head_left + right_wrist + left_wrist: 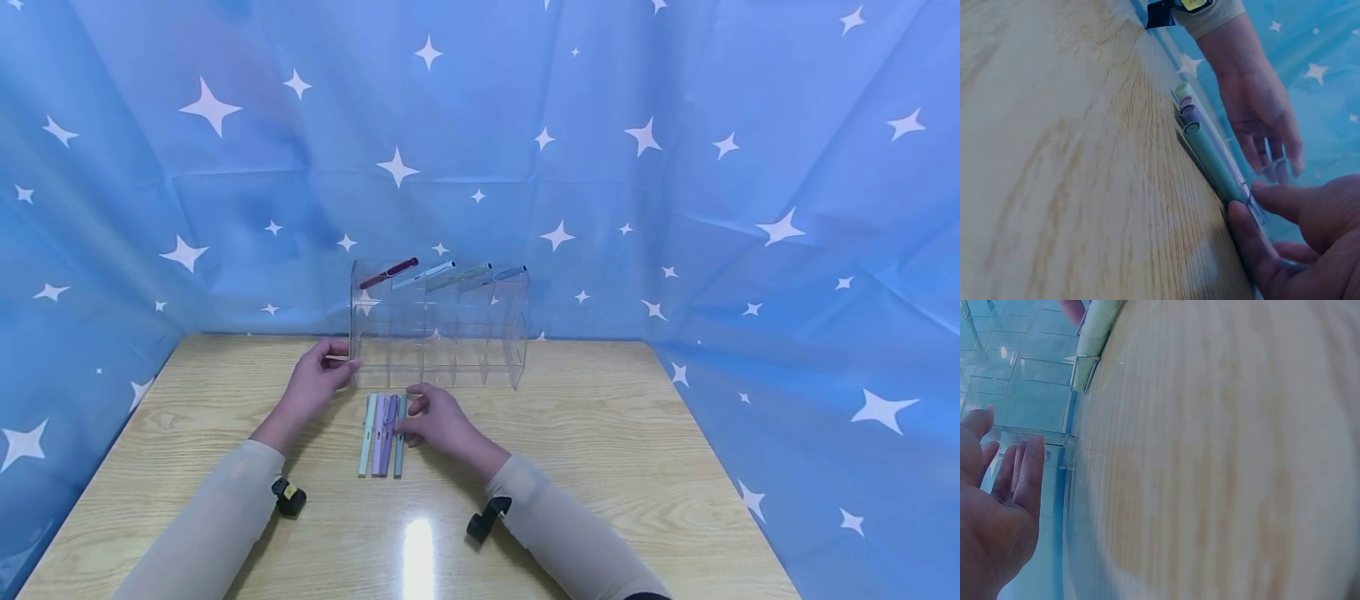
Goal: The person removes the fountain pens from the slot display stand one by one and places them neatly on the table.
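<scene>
Four pens lie side by side on the table: a mint one [367, 442], a lilac one [378, 446], a purple one [387, 442] and a teal one [399, 458]. My right hand [442, 423] pinches the teal pen near its upper end; the right wrist view shows thumb and fingertip on either side of this pen [1210, 156]. Behind the row stands a clear tiered pen rack [438, 364]. At its left edge, my left hand [318, 372] holds the side panel between thumb and fingers, as the left wrist view of this hand [1004, 500] also shows.
Across the rack's top tier lie a dark red pen [388, 273], a light blue pen [425, 273], a pale green pen [459, 277] and a grey-blue pen [506, 275]. A blue star-patterned curtain [480, 108] surrounds the wooden table [600, 450].
</scene>
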A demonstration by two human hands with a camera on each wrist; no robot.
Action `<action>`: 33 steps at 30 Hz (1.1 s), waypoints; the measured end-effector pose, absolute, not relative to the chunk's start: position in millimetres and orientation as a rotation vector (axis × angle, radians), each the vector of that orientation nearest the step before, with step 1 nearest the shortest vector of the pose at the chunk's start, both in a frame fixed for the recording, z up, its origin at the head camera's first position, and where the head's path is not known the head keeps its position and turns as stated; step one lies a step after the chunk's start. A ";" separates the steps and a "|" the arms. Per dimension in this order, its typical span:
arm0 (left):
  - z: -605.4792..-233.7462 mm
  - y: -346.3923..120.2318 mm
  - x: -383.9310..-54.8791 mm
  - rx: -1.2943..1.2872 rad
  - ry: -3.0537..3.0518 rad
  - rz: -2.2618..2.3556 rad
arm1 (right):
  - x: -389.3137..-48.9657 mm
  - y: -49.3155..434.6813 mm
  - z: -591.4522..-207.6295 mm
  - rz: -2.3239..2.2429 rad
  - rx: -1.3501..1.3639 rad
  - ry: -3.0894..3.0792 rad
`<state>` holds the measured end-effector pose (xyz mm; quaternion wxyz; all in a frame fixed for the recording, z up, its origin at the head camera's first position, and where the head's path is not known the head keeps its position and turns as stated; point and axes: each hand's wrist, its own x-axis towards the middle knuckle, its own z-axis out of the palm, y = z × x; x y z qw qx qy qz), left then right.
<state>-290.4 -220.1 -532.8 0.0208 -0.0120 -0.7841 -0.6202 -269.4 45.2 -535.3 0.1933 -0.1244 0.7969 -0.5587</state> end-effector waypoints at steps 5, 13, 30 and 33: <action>-534.4 -221.1 -291.6 -0.028 -2.424 -1.927 | -270.9 49.3 -534.3 -1.588 -0.348 2.231; -532.6 -222.0 -289.9 -0.043 -2.437 -1.909 | -273.5 61.9 -530.0 -1.642 -0.424 2.282; -534.6 -222.8 -290.7 -0.043 -2.437 -1.924 | -290.6 102.5 -489.1 -1.907 -0.398 2.342; -535.2 -222.9 -290.8 -0.036 -2.439 -1.927 | -296.3 108.1 -484.3 -1.929 -0.396 2.376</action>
